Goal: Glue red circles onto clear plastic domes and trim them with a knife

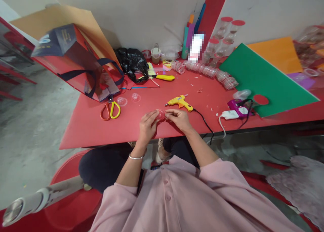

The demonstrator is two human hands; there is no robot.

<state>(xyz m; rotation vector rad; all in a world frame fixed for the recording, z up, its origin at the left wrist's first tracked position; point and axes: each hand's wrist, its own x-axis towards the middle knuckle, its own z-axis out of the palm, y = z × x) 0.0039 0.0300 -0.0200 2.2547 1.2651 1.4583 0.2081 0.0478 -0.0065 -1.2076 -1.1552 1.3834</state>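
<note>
Near the front edge of the red table, my left hand (149,124) grips a small round clear plastic piece (160,115) by its left side. My right hand (179,119) pinches at the right edge of the same piece; its fingertips are partly hidden. Just beyond my right hand lies a yellow hot glue gun (180,102), nozzle pointing left, a black cord running off to the right. Two similar clear plastic pieces (136,97) rest to the left of it. Scissors (110,111) with a red and a yellow handle lie farther left.
A paper bag (78,63) and a black plastic bag (131,63) stand at the back left. Behind lie a yellow utility knife (164,77) and a row of stacked clear cups (210,71). A green board (263,83) and a purple power socket (239,108) are on the right.
</note>
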